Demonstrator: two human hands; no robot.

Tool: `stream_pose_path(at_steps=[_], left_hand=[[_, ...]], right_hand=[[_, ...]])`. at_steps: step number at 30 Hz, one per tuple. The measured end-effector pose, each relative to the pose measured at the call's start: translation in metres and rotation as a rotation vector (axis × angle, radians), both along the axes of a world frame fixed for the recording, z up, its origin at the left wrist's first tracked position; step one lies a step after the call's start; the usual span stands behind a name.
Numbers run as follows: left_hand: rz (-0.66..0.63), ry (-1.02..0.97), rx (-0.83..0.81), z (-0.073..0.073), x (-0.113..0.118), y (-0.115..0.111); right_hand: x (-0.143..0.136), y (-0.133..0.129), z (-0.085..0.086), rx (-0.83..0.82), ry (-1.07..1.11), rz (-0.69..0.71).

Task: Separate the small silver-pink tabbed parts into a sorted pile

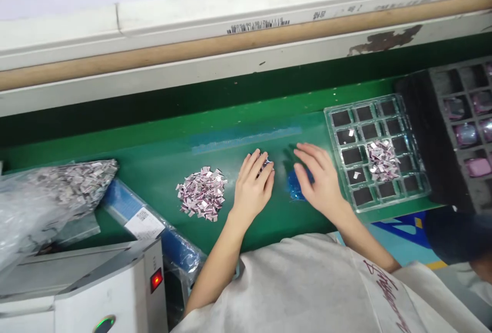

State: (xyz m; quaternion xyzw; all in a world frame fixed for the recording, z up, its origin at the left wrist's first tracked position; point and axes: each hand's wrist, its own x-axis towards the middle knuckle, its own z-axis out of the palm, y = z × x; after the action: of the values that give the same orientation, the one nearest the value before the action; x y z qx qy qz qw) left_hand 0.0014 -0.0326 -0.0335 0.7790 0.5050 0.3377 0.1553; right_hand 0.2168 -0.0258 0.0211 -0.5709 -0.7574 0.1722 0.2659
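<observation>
My left hand (251, 184) rests palm down on the green table (265, 225), fingers apart, over a small shiny piece (265, 163) that shows between and beside the fingers. What lies under the palm is hidden. To its left is a pile of small pinkish-silver pieces (202, 193). My right hand (318, 177) is spread above the table with nothing visible in its fingers, and a blue translucent item (295, 185) lies beside and partly beneath it. Right of that hand stands a clear compartment tray (346, 156) with a heap of similar small pieces (383, 160) on it.
A plastic bag of small pieces (77, 184) and a long blue package (126, 202) lie at the left, behind a white machine (111, 287) with a red light. Dark foam trays (448, 143) hold shiny parts at the far right. A person's dark cap (457, 235) shows at lower right.
</observation>
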Motion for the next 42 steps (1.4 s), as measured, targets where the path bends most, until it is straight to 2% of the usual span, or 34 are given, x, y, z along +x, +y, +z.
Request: stream_pose_path(at_steps=[2,5,8,10,12,15,20,23,25,26,30,31,32,34,36,39,42], left_hand=[[-0.012,-0.03,0.015,0.006,-0.002,0.0],[0.054,-0.087,0.073,0.019,-0.012,0.003],[0.223,-0.066,0.14,0.031,-0.033,0.005],[0.331,0.045,0.122,0.036,-0.051,0.003],[0.395,0.183,0.052,0.037,-0.065,-0.002],[0.414,0.32,-0.028,0.034,-0.081,-0.01],[0.413,0.293,-0.037,0.027,-0.096,-0.016],[0.405,0.196,0.059,0.03,-0.092,-0.015],[0.319,0.101,0.161,0.037,-0.072,-0.015],[0.237,0.054,0.16,0.041,-0.055,-0.016],[-0.381,0.088,0.013,0.053,0.032,-0.024],[-0.493,0.122,-0.044,0.052,0.05,-0.026],[-0.542,0.14,-0.082,0.049,0.064,-0.028],[-0.512,0.147,-0.158,0.04,0.074,-0.032],[-0.441,0.047,-0.19,0.029,0.065,-0.035],[-0.24,-0.253,-0.24,0.016,0.039,-0.04],[-0.097,-0.46,-0.33,0.01,0.026,-0.046]], right_hand=[[-0.01,0.029,0.011,0.058,0.068,-0.029],[-0.036,0.076,0.015,0.06,0.144,0.037],[-0.065,0.116,0.003,-0.009,0.101,0.204],[-0.079,0.133,-0.008,-0.06,0.008,0.323],[-0.086,0.142,-0.017,-0.085,-0.091,0.376],[-0.089,0.147,-0.022,-0.092,-0.145,0.369],[-0.069,0.14,-0.006,-0.129,-0.05,0.357],[-0.04,0.13,0.011,-0.107,0.03,0.245],[-0.017,0.121,0.021,-0.064,0.113,0.137],[-0.006,0.117,0.025,-0.033,0.155,0.083],[0.031,0.094,0.037,0.08,0.204,-0.105],[0.037,0.085,0.039,0.087,0.175,-0.151],[0.043,0.072,0.041,0.084,0.134,-0.192],[0.053,0.036,0.04,0.044,0.028,-0.238],[0.059,-0.009,0.03,-0.003,-0.048,-0.191],[0.059,-0.074,0.003,-0.123,-0.135,-0.022],[0.048,-0.106,-0.024,-0.206,-0.24,0.01]])
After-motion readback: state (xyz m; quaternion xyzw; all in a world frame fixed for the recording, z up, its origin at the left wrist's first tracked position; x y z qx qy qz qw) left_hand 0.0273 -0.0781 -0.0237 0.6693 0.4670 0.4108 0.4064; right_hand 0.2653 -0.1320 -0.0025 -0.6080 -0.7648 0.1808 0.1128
